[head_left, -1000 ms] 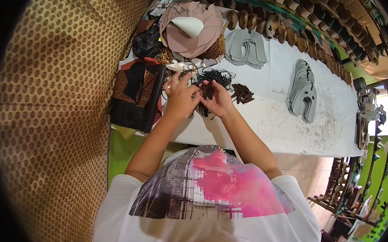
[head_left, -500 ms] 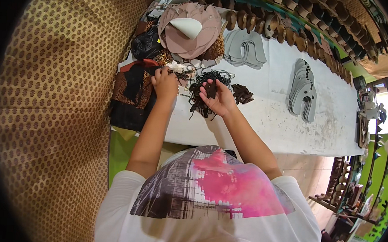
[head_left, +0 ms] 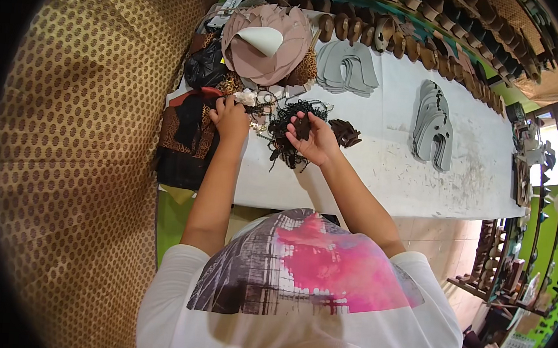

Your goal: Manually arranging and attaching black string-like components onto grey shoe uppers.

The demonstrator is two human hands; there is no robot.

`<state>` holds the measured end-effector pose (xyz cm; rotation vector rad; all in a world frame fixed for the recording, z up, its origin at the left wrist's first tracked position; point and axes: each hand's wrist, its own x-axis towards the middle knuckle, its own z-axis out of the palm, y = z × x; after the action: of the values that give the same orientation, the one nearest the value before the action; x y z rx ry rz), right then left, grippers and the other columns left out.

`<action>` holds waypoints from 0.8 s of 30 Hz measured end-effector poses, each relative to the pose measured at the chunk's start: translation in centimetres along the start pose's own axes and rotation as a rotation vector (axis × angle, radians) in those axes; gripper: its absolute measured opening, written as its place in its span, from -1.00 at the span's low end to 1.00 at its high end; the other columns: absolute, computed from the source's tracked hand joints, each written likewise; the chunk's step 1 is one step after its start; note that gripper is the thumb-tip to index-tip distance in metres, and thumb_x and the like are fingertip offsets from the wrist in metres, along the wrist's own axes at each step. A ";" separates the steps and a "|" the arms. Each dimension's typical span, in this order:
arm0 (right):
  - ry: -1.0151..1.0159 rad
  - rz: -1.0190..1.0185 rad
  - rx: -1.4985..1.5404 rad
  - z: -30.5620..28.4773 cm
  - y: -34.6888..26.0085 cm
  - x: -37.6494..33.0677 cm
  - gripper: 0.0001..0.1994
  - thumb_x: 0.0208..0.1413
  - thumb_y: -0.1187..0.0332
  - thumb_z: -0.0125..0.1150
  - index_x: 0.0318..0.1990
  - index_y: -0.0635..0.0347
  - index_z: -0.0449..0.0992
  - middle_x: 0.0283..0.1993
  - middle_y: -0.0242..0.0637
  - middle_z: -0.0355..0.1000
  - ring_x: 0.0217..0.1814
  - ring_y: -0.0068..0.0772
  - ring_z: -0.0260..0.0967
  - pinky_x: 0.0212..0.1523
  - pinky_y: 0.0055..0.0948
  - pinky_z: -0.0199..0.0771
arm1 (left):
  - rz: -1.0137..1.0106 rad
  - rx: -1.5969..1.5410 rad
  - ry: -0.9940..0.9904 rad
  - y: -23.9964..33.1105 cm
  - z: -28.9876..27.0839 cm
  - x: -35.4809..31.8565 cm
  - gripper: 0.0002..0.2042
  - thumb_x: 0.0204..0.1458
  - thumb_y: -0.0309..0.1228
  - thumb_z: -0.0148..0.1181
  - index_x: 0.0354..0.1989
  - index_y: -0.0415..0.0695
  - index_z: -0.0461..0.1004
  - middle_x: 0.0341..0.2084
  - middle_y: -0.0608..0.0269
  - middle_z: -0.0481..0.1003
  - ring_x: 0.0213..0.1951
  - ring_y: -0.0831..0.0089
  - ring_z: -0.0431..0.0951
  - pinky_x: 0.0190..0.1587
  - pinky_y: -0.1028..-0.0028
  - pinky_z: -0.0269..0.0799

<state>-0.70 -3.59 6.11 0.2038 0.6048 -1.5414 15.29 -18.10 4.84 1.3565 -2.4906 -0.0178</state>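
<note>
My right hand is turned palm up, its fingers curled around small dark brown strips. Beneath and beside it is a tangled heap of black beaded strands. Similar brown strips are piled just to the right. My left hand reaches palm down to the edge of the folded black and leopard-print material, fingers apart and bent. Its fingertips are partly hidden, and no held thing shows. White and shiny small pieces lie by its fingers.
Pink-beige cut pieces are stacked at the far left, a white curved piece on top. Two stacks of grey U-shaped pieces lie on the white table. Brown shoe forms line the back; patterned cloth hangs left.
My left hand has shifted slightly left, toward the black and leopard-print material. My right hand stays nearly in place with the brown strips. The whole view has shifted a little.
</note>
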 end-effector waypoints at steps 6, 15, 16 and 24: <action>-0.021 0.002 -0.006 -0.2 -0.2 -0.3 -0.78 0.20 0.22 -0.17 -0.24 0.10 0.39 -0.25 -0.30 0.41 -0.23 -0.29 0.38 -0.13 -0.25 0.43 | 0.013 -0.013 0.003 0.6 -0.3 0.2 -0.80 -0.32 -0.40 0.18 -0.44 -0.15 0.54 -0.06 0.27 0.34 0.04 0.23 0.17 -0.05 0.17 0.00; -0.022 0.012 -0.009 -0.6 -0.1 -0.6 -0.80 0.18 0.24 -0.14 -0.25 0.09 0.39 -0.25 -0.30 0.41 -0.24 -0.28 0.39 -0.14 -0.24 0.45 | 0.083 0.067 0.068 -0.5 0.5 0.1 -0.81 -0.34 -0.37 0.19 -0.50 -0.17 0.53 -0.08 0.27 0.34 0.03 0.24 0.18 -0.06 0.18 0.00; -0.016 0.007 -0.009 -0.7 -0.2 -0.7 -0.80 0.18 0.24 -0.14 -0.25 0.09 0.39 -0.25 -0.30 0.41 -0.25 -0.28 0.40 -0.15 -0.24 0.45 | 0.089 0.047 0.050 -0.2 0.4 0.1 -0.83 -0.32 -0.38 0.18 -0.51 -0.17 0.53 -0.07 0.26 0.34 0.03 0.24 0.18 -0.06 0.18 0.00; -0.033 0.016 0.020 -1.4 -0.3 -0.7 -0.80 0.19 0.25 -0.17 -0.25 0.09 0.38 -0.26 -0.29 0.41 -0.25 -0.28 0.39 -0.16 -0.23 0.45 | 0.169 -0.008 0.032 -1.8 0.9 -0.4 -0.79 -0.22 -0.33 0.13 -0.45 -0.21 0.49 0.02 0.09 0.29 0.09 0.14 0.17 0.04 0.10 0.03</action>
<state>-1.30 -2.32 5.33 0.1982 0.5609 -1.5328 16.70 -18.83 3.56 1.1307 -2.5662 0.0307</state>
